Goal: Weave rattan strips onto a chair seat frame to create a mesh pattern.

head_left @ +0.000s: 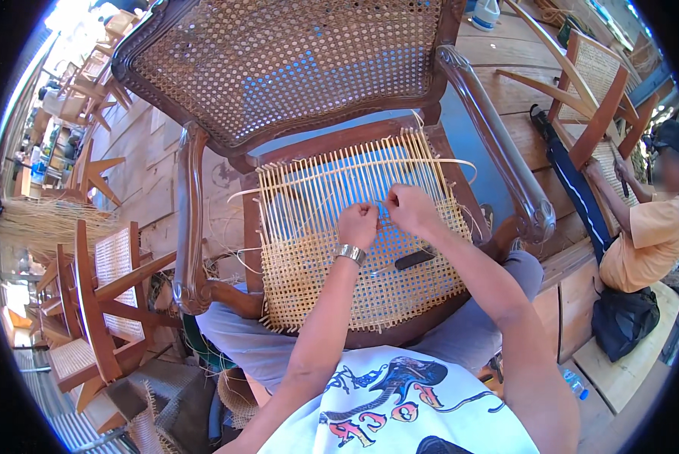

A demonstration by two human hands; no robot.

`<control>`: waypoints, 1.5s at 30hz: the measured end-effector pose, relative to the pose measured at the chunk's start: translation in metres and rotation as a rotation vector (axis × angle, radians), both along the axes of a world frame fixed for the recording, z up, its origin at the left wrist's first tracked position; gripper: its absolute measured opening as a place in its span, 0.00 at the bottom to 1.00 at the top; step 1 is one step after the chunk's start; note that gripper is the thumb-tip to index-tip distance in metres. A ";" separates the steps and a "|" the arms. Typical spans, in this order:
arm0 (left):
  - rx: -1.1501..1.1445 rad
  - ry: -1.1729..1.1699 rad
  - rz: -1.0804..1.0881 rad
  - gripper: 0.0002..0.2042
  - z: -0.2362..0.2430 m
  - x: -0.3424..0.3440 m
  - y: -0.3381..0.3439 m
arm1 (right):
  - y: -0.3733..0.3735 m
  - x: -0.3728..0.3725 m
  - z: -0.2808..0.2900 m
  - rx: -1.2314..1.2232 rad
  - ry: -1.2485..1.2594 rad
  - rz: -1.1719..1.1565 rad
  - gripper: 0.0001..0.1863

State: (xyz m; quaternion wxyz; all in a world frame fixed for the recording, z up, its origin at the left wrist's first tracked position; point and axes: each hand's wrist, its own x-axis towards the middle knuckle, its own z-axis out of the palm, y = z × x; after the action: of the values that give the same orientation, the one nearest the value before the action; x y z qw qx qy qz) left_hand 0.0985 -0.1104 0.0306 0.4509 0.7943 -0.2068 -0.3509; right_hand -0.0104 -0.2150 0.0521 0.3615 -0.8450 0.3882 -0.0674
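A carved wooden armchair (498, 144) stands in front of me with its seat half woven in pale cane. The near part of the woven cane seat (320, 291) is a close mesh, while the far part shows parallel strands (339, 178) running front to back. One loose cane strip (449, 160) crosses them and curls at both ends. Above the middle of the seat, my left hand (359, 225) is closed in a pinch. Beside it my right hand (409, 208) pinches too; the thin cane strand between them is mostly hidden by my fingers. A dark-handled tool (415, 259) with a slim metal blade lies on the mesh.
The chair's caned backrest (294, 76) rises at the far side. Other wooden chairs (105, 303) and a bundle of loose fibres (48, 227) are at the left. At right a person (649, 227) sits working on another caned chair (596, 76). A black bag (627, 321) lies near them.
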 end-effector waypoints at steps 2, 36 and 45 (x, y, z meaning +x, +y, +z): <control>0.023 -0.043 -0.042 0.11 -0.005 0.003 0.004 | 0.003 0.004 -0.005 -0.043 -0.039 -0.023 0.09; 0.229 -0.573 -0.188 0.12 0.012 0.003 0.007 | -0.012 -0.012 -0.010 -0.008 -0.128 0.037 0.06; -0.068 0.408 0.131 0.08 -0.003 0.032 0.011 | -0.018 -0.014 -0.010 0.065 -0.106 0.060 0.06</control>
State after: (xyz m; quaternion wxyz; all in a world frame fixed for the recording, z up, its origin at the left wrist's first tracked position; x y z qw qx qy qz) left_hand 0.1302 -0.0994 0.0272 0.5317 0.7029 -0.0705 -0.4673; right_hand -0.0249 -0.2329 0.0422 0.4110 -0.8392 0.3450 -0.0887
